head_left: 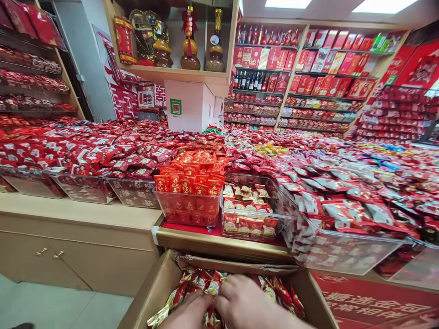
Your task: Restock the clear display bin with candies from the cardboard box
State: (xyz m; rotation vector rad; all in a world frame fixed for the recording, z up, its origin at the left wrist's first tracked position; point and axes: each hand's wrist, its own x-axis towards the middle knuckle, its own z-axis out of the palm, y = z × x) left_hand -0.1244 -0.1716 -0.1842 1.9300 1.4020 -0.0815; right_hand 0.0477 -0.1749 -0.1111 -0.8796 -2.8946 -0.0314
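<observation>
Below me an open cardboard box (pixel 317 299) holds many small red-and-gold wrapped candies (pixel 279 292). Both hands reach down into it, side by side, and are slightly blurred. My left hand (pixel 194 308) is closed over wrapped candies, its fingers bent. Just right of it, my right hand (pixel 242 299) curls its fingers around candies too. The fingertips of both are partly buried among the packets, so how many they grip is hidden. Past the box's far flap stands a clear bin (pixel 259 214), partly filled with similar red-and-cream packets.
Left of that bin is a clear bin of bright red packets (pixel 190 187). A big bin of white-and-red packets (pixel 343 214) stands to the right. More candy bins line the beige cabinet (pixel 78 256). A shelf unit (pixel 178 68) with bottles hangs above. Stocked shelves (pixel 264 87) cover the back wall.
</observation>
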